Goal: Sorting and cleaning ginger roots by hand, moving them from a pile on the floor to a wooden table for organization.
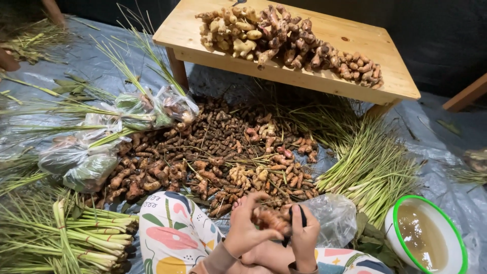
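Knobbly brown-orange root [272, 219], rough-skinned, gripped in the left hand [246, 231] above the lap, right hand [303, 234] clenched round a dark knife [297, 219] against it, root heap [213, 152] on the grey tarp [446, 132] ahead.

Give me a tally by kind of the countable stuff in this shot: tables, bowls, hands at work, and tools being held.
Low wooden table, bearing rows of roots: 1
Green-rimmed bowl holding brownish water: 1
Hands at work: 2, the left hand and right hand, both on a root piece
Dark-handled tool in the right hand's grip: 1
Total: 5
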